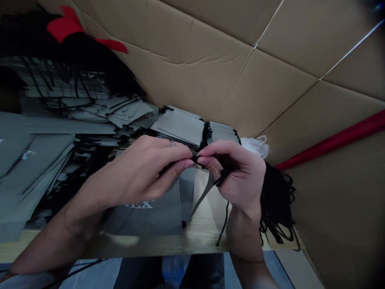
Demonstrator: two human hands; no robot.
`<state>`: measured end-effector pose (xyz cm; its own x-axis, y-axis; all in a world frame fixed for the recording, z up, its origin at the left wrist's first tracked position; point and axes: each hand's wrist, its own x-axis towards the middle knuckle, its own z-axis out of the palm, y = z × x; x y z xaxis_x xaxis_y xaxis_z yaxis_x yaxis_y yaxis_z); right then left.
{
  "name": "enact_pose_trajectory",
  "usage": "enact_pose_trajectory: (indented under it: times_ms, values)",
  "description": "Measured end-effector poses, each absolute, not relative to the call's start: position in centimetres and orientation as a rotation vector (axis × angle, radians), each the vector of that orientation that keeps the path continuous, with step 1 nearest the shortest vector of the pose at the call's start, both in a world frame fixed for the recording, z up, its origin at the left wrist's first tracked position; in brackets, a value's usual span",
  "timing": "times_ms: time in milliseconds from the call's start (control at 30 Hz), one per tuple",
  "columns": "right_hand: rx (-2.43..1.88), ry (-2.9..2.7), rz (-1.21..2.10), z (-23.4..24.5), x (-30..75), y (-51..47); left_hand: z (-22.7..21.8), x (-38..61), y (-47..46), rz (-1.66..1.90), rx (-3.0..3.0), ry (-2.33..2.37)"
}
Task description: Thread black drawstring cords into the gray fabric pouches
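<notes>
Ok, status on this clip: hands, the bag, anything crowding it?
Left hand and right hand both pinching a black cord at the grey bag top edge. Grey bag stacks behind, loose cords right.

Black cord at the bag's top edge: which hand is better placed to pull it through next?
Probably the right hand. The black cord already runs through its fingers and hangs below it, while the left hand pinches the grey bag at its top edge, steadying it.
</notes>
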<state>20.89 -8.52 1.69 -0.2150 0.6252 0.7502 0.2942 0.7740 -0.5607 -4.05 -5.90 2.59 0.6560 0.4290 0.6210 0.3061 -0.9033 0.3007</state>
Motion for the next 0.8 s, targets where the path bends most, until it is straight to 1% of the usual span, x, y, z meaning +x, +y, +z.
enact_pose_trajectory:
  times_ms: [133, 267, 500, 667, 800]
  values:
    - [-0.708, -1.808, 0.475, 1.6, 21.0, -8.6, 2.8, -3.9, -5.5, 1.132, 2.700, 0.505]
    - [-0.709, -1.723, 0.466, 1.2, 20.3, -8.7, 2.8, -3.7, -5.3, 1.162, 2.613, 0.442]
    - [-0.661, -1.610, 0.527, 1.4, 19.3, -8.7, 3.1, -3.9, -5.4, 1.084, 2.421, 0.324]
    - [-0.883, -1.731, 0.569, 2.6, 21.0, -9.1, 3.5, -4.2, -5.5, 1.055, 2.458, 0.430]
    - [-1.019, -1.854, 0.507, 3.2, 22.5, -10.1, 3.4, -3.8, -5.3, 1.052, 2.489, 0.469]
